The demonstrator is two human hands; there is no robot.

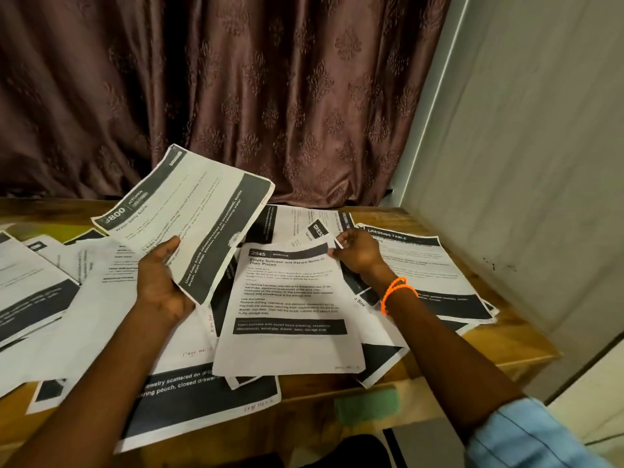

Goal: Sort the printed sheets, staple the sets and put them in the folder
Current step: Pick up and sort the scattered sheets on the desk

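right grip (354, 251) pinches suitcase sheet's (290, 309) top corner, apparently — long axis runs toward the person | left grip (162, 278) holds kitchen sheet (189, 217) aloft

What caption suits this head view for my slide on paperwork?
Left hand lifts a kitchen sheet; right hand pinches a suitcase sheet.

A brown curtain (236, 96) with a raised leaf pattern hangs in folds behind a wooden table (499, 339). To the right a pale wall (526, 163) meets the curtain and runs down beside the table. On the table's near edge lies a blurred green block (366, 405). An orange wristband (395, 292) loops twice around a wrist, and a light blue sleeve (533, 437) shows at the lower right.
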